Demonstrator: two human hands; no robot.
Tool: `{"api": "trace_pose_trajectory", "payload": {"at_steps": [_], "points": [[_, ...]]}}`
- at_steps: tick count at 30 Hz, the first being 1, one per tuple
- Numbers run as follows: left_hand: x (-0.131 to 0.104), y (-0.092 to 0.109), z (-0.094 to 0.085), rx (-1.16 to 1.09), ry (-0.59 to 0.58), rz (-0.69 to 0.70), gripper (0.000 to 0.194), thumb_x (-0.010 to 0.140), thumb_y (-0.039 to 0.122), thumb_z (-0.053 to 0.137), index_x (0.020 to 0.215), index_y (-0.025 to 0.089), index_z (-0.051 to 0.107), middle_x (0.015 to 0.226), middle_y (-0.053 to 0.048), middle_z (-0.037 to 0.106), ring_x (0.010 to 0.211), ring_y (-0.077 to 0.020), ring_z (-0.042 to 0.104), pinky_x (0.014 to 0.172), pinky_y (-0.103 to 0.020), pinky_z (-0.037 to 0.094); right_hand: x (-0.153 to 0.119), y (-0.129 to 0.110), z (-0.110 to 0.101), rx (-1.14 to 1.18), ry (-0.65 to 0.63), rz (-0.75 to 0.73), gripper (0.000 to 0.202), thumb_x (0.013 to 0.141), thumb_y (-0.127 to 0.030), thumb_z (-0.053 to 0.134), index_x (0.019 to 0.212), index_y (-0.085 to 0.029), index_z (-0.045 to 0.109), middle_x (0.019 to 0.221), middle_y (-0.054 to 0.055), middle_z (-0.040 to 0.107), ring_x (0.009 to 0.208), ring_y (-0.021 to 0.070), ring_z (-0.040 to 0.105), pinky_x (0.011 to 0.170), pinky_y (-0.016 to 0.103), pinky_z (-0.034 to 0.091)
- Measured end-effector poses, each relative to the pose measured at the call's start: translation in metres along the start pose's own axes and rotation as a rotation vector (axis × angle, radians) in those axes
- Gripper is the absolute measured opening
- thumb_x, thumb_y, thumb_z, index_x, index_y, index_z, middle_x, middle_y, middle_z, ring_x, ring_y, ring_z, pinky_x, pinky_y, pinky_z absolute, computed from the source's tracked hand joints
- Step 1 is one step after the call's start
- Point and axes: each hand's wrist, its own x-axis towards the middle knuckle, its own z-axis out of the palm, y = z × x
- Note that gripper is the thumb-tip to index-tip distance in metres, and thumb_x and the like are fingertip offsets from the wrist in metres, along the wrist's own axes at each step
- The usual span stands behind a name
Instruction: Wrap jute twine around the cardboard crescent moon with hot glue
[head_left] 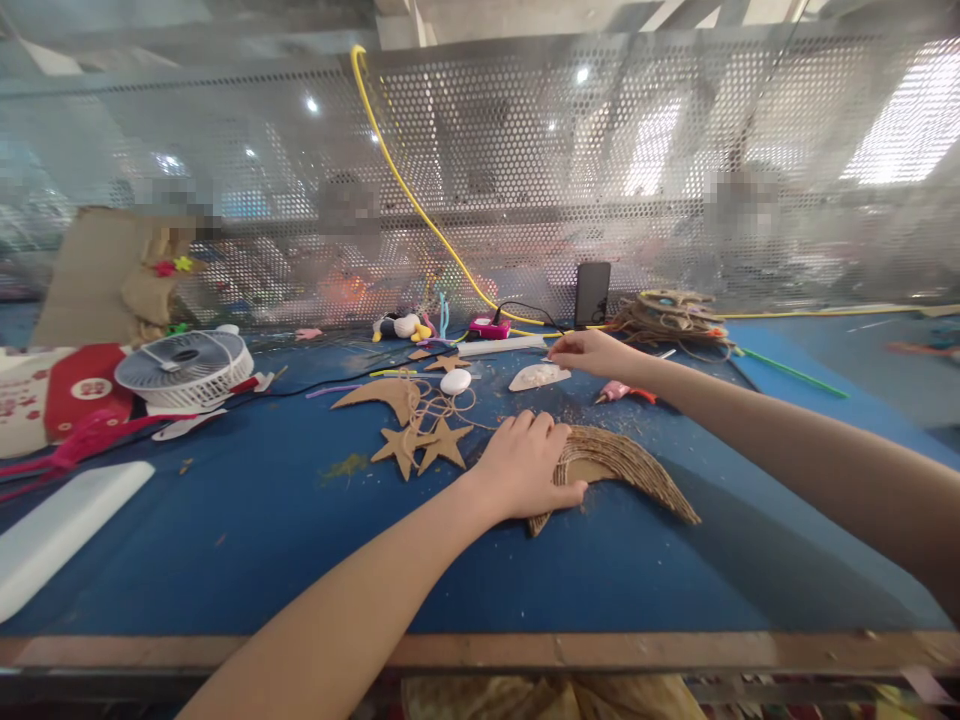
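Note:
My left hand [527, 462] lies over a cardboard crescent wrapped in brown twine [634, 462], its fingers bent over the far edge and its thumb on the near side. Beyond it, my right hand [585, 350] is closed, fingertips together; whatever they hold is too small to make out. Just under that hand lies a whitish half-round piece [538, 377] with lumps on top. A pink glue gun [616, 391] rests to its right. Left of my left hand are cardboard stars [444, 446], loose twine [439, 405], a bare cardboard crescent [382, 398] and a white oval object [455, 382].
White sticks [502, 345] lie behind the hands, near a phone [592, 293] and a twine-wrapped stack [667, 318]. A white fan [185, 368], pink scissors [79, 440] and a white slab [71, 530] occupy the left. A perforated metal screen [480, 170] stands behind.

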Motion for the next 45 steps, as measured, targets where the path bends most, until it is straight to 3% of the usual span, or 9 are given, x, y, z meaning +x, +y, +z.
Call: {"api": "trace_pose_trajectory", "payload": {"at_steps": [6, 12, 16, 21, 23, 26, 28, 37, 45], "points": [[0.001, 0.001, 0.0, 0.002, 0.003, -0.007, 0.065, 0.086, 0.06, 0.055, 0.13, 0.012, 0.056, 0.117, -0.014, 0.061, 0.107, -0.0322, 0.056, 0.094, -0.047, 0.048, -0.044, -0.004, -0.007, 0.303, -0.029, 0.075, 0.032, 0.084, -0.044, 0.05, 0.065, -0.02, 0.058, 0.073, 0.005, 0.061, 0.064, 0.0147, 0.049, 0.059, 0.029, 0.04], [0.0, 0.003, -0.002, -0.001, -0.005, -0.027, 0.064, 0.086, 0.058, 0.055, 0.131, 0.013, 0.056, 0.117, -0.014, 0.062, 0.108, -0.032, 0.056, 0.095, -0.047, 0.047, -0.079, -0.007, -0.009, 0.557, -0.038, 0.085, 0.036, 0.084, -0.052, 0.054, 0.07, -0.019, 0.056, 0.07, 0.005, 0.06, 0.067, 0.0153, 0.054, 0.066, 0.03, 0.044], [0.0, 0.005, -0.002, 0.003, 0.003, -0.056, 0.064, 0.085, 0.058, 0.057, 0.129, 0.012, 0.057, 0.118, -0.014, 0.063, 0.11, -0.0327, 0.056, 0.097, -0.048, 0.047, -0.087, 0.012, -0.018, 0.562, 0.109, 0.182, 0.037, 0.083, -0.049, 0.055, 0.07, -0.016, 0.066, 0.069, 0.008, 0.065, 0.063, 0.0159, 0.056, 0.061, 0.03, 0.043], [0.001, 0.009, -0.002, 0.004, 0.016, -0.104, 0.06, 0.084, 0.057, 0.058, 0.125, 0.013, 0.058, 0.115, -0.014, 0.065, 0.108, -0.0326, 0.058, 0.097, -0.048, 0.048, -0.093, 0.052, -0.03, 0.448, 0.347, 0.25, 0.047, 0.084, -0.057, 0.046, 0.062, -0.019, 0.064, 0.066, 0.009, 0.065, 0.063, 0.0193, 0.057, 0.062, 0.033, 0.043], [0.001, 0.01, -0.002, 0.01, 0.026, -0.122, 0.06, 0.083, 0.057, 0.059, 0.125, 0.013, 0.058, 0.114, -0.014, 0.066, 0.108, -0.0331, 0.059, 0.096, -0.048, 0.048, -0.097, 0.068, -0.034, 0.21, 0.416, 0.253, 0.044, 0.08, -0.059, 0.055, 0.065, -0.02, 0.066, 0.066, 0.007, 0.065, 0.065, 0.0202, 0.057, 0.062, 0.033, 0.04], [0.001, 0.011, -0.004, 0.026, 0.021, -0.133, 0.062, 0.084, 0.056, 0.059, 0.127, 0.012, 0.056, 0.114, -0.014, 0.067, 0.107, -0.0337, 0.06, 0.095, -0.049, 0.049, -0.1, 0.087, -0.035, -0.278, 0.382, 0.24, 0.044, 0.076, -0.064, 0.06, 0.074, -0.022, 0.07, 0.072, 0.005, 0.068, 0.068, 0.0217, 0.059, 0.062, 0.032, 0.037], [0.001, 0.011, -0.005, 0.032, 0.007, -0.139, 0.064, 0.084, 0.057, 0.058, 0.129, 0.011, 0.055, 0.114, -0.014, 0.067, 0.107, -0.0339, 0.061, 0.094, -0.049, 0.05, -0.099, 0.098, -0.032, -0.438, 0.309, 0.222, 0.047, 0.078, -0.067, 0.057, 0.072, -0.022, 0.066, 0.07, 0.005, 0.067, 0.064, 0.02, 0.057, 0.059, 0.031, 0.035], [0.002, 0.008, -0.009, 0.045, -0.015, -0.148, 0.068, 0.083, 0.059, 0.058, 0.133, 0.013, 0.052, 0.117, -0.013, 0.067, 0.107, -0.0335, 0.062, 0.088, -0.049, 0.054, -0.092, 0.111, -0.012, -0.502, 0.346, 0.208, 0.028, 0.074, -0.045, 0.06, 0.062, -0.022, 0.049, 0.064, 0.003, 0.057, 0.06, 0.0162, 0.045, 0.056, 0.03, 0.026], [0.005, 0.007, -0.004, -0.05, -0.002, -0.21, 0.063, 0.08, 0.06, 0.061, 0.126, 0.018, 0.054, 0.117, -0.011, 0.064, 0.109, -0.0317, 0.06, 0.092, -0.048, 0.053, -0.095, 0.094, -0.033, -0.395, 0.461, 0.282, 0.036, 0.08, -0.05, 0.056, 0.059, -0.022, 0.047, 0.054, -0.002, 0.043, 0.054, 0.0135, 0.039, 0.053, 0.029, 0.025]]}}
